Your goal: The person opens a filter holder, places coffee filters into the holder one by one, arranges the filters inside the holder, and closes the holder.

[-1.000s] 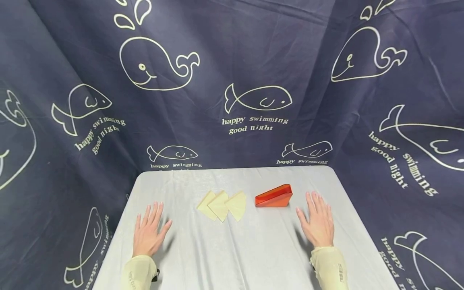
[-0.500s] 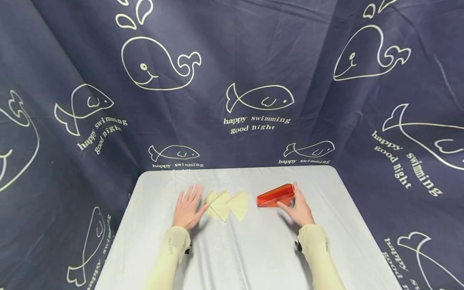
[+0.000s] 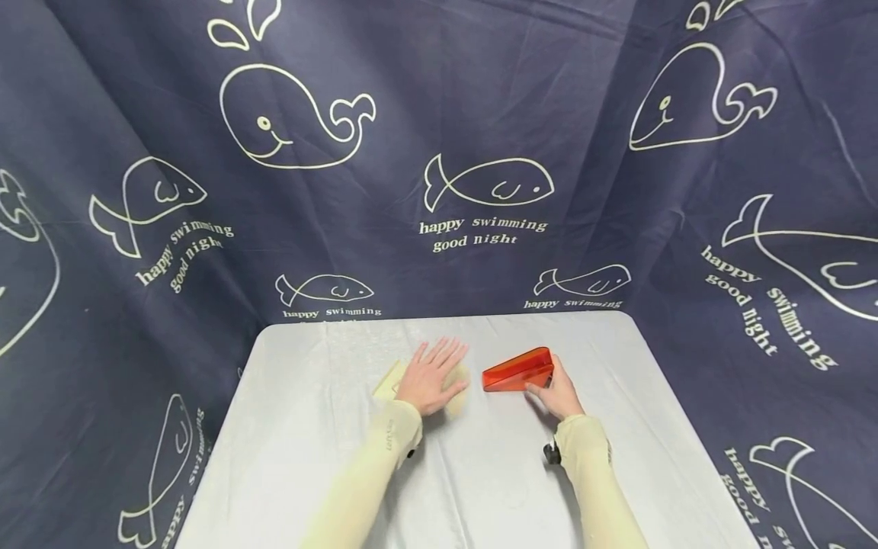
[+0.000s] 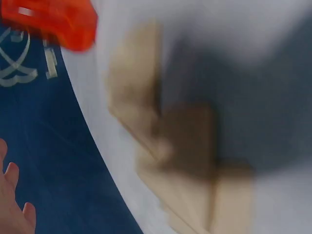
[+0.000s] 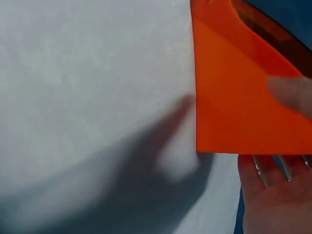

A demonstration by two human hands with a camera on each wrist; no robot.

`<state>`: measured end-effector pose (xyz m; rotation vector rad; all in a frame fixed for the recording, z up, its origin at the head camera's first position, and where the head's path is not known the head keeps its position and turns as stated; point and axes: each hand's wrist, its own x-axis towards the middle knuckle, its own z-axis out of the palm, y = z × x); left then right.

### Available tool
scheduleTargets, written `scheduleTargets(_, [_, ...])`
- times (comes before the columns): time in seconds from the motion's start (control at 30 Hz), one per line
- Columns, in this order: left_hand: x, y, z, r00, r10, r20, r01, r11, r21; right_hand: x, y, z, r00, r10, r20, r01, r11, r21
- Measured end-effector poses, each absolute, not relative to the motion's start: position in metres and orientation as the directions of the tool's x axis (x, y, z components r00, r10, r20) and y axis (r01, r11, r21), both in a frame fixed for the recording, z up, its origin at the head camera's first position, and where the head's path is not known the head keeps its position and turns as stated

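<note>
Sleeves [image 3: 360, 473] of pale cream extend over a white table [image 3: 494, 480], a small black object [image 3: 552, 454] beneath the right cuff. Beyond them, the left hand [image 3: 427, 383] is above overlapping tan, fan-shaped pieces [image 4: 187, 141] on the tabletop, its fingers straight and slightly apart; contact cannot be told. The right hand [image 3: 559, 390] grips the right end of an orange wedge-shaped holder [image 3: 511, 375], thumb in front, standing just right of the pieces. Farthest back hangs a navy curtain [image 3: 384, 221] with whales and fish.
</note>
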<state>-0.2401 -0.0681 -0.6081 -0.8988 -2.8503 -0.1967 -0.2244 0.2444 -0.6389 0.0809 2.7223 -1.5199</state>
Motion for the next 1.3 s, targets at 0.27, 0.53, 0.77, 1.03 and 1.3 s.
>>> scheduleTargets(0.27, [-0.238,0.006,-0.594,-0.719,0.676,0.162,0.688,0.725,0.03,-0.234,0.244,-0.637,-0.999,0.013,-0.043,0.043,0.532,-0.846])
scheduleTargets(0.53, [-0.228,0.052,-0.578,-0.718,0.667,0.199,0.687,0.724,0.052,-0.236,0.239,-0.634,-0.998,-0.067,0.008,-0.045,0.58,-0.814])
scheduleTargets(0.77, [-0.232,0.075,-0.571,-0.742,0.658,0.13,0.665,0.747,0.018,-0.24,0.235,-0.636,-0.998,-0.044,0.039,-0.058,0.649,-0.759])
scheduleTargets(1.03, [-0.246,0.073,-0.569,-0.756,0.643,0.123,0.654,0.752,0.087,-0.252,0.227,-0.641,-0.995,0.067,0.08,0.0,0.765,-0.644])
scheduleTargets(1.3, [-0.251,0.068,-0.576,-0.729,0.671,0.14,0.685,0.717,0.128,-0.253,0.221,-0.646,-0.987,0.132,0.091,0.052,0.8,-0.598])
